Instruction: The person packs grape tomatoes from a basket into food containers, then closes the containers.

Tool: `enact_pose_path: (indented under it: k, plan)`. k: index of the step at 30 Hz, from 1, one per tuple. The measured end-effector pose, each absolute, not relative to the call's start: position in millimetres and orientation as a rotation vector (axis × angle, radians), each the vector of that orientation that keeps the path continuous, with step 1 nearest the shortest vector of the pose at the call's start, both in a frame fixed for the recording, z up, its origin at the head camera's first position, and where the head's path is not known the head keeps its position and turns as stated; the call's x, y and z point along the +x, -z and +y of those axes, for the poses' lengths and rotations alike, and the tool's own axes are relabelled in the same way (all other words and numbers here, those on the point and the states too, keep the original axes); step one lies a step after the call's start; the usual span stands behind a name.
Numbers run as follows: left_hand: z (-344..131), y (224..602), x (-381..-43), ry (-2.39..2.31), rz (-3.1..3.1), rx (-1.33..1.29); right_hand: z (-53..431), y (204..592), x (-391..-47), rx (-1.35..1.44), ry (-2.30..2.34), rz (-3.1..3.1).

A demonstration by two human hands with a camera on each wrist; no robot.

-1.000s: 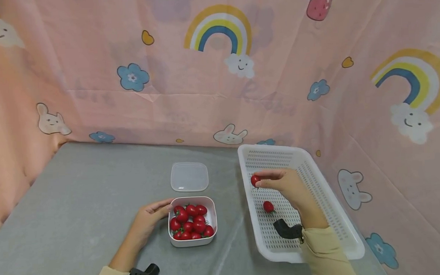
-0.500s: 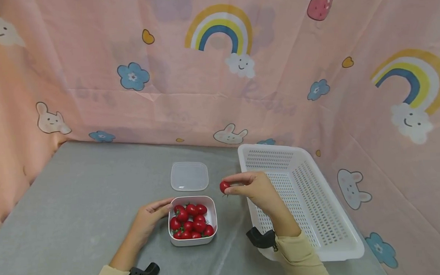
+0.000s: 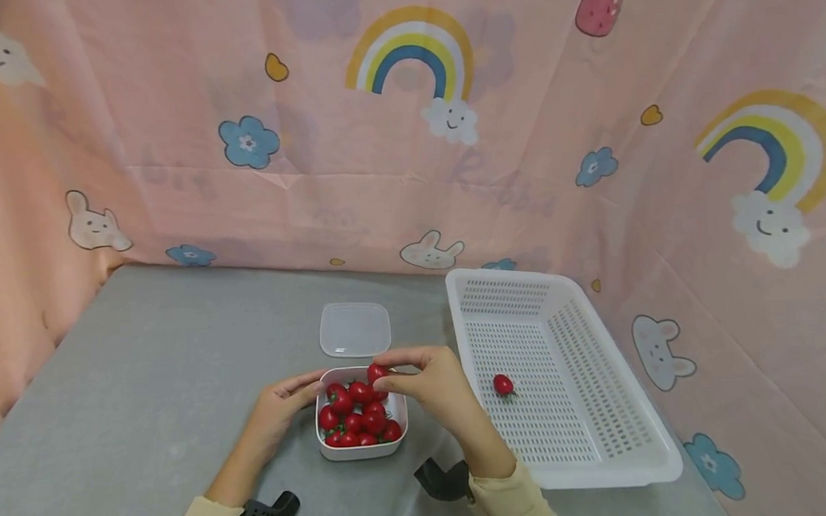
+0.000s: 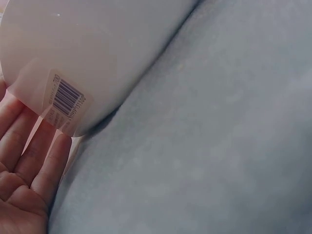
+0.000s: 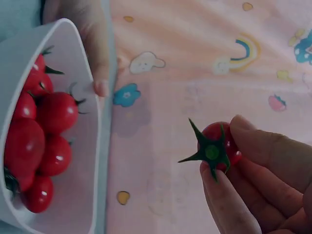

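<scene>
My right hand point(image 3: 434, 382) pinches a cherry tomato point(image 5: 217, 131) between thumb and fingers, its green star-shaped stem end facing the right wrist camera. Both are over the far right corner of a small white box point(image 3: 363, 454), which holds several more cherry tomatoes point(image 3: 353, 424). Against the box's left side rests my left hand point(image 3: 278, 414). In the left wrist view its fingers point(image 4: 52, 163) lie fairly straight, the tips at the box's wall beside a barcode label point(image 4: 68, 100).
A clear lid point(image 3: 355, 330) lies flat behind the box. On the right stands a white perforated basket point(image 3: 625, 380) with one cherry tomato point(image 3: 503, 385) inside. Grey cloth point(image 3: 164, 373) covers the table, and a pink patterned curtain point(image 3: 302, 209) hangs behind it.
My right hand has carried the cherry tomato leftward, out of the basket and over to the white box. The left hand has stayed at the box's side.
</scene>
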State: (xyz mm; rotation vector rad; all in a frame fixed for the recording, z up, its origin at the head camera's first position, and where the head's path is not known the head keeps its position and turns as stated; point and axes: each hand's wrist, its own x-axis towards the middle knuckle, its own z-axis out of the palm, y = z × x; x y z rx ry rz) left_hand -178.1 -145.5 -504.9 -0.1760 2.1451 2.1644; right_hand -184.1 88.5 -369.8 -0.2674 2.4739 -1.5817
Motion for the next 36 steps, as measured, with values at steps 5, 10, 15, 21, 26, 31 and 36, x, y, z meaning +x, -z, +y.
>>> enact_pose_path:
  k: [5, 10, 15, 21, 26, 31, 36]
  plan:
    - [-145.5, 504.4, -178.1, -2.155, 2.155, -0.171, 78.8, 386.6, -182.2, -0.313, 1.553, 2.533]
    - [-145.8, 504.0, -177.7, -2.150, 2.156, -0.160, 71.4, 403.1, -179.4, -0.377, 1.524, 2.605]
    - [-145.8, 503.8, -177.2, -2.151, 2.162, -0.147, 66.6, 417.2, -179.0, -0.444, 1.415, 2.675]
    - [-145.8, 504.0, -176.8, -2.129, 2.182, -0.150, 64.1, 427.0, -177.9, -0.547, 1.281, 2.757]
    - [-145.0, 504.7, -176.8, -2.158, 2.166, -0.151, 65.0, 422.0, -175.7, -0.559, 1.348, 2.706]
    - [-145.5, 504.9, -177.1, -2.169, 2.162, -0.154, 76.5, 388.9, -172.0, -0.400, 1.645, 2.517]
    - [-145.8, 505.0, -177.1, -2.178, 2.148, -0.148, 100.1, 356.0, -180.4, -0.199, 1.796, 2.479]
